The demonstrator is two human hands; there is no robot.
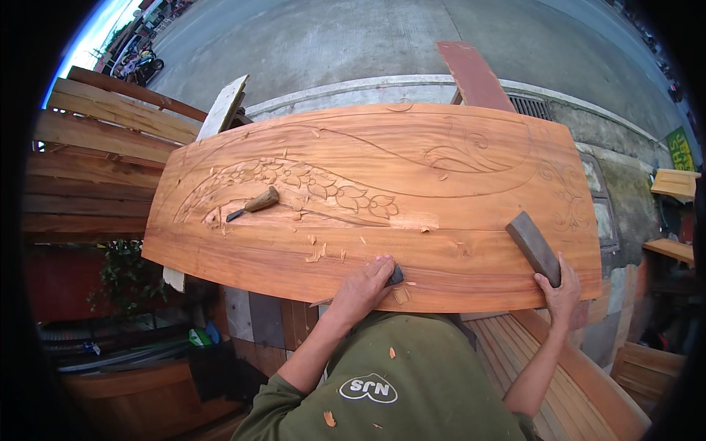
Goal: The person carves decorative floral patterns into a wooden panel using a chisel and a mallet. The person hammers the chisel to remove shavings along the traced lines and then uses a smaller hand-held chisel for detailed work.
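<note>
A large orange-brown wooden panel (507, 213) with carved leaves and traced scrollwork lies in front of me. A chisel (254, 202) with a wooden handle rests on the carving at left. My left hand (362, 287) is at the near edge, fingers curled over a small dark object (394, 275), mostly hidden. At the right, my right hand (559, 285) grips the lower end of a long dark grey block (531, 246), tilted on the panel. Wood shavings (318, 253) lie scattered on the surface.
Stacked planks (103, 140) stand left, beside a leafy plant (121, 272). Two support boards (467, 73) jut out beyond the panel toward a concrete pavement (331, 44) with parked vehicles (140, 62). More wooden pieces (673, 184) are at right and slatted wood (588, 397) lies below.
</note>
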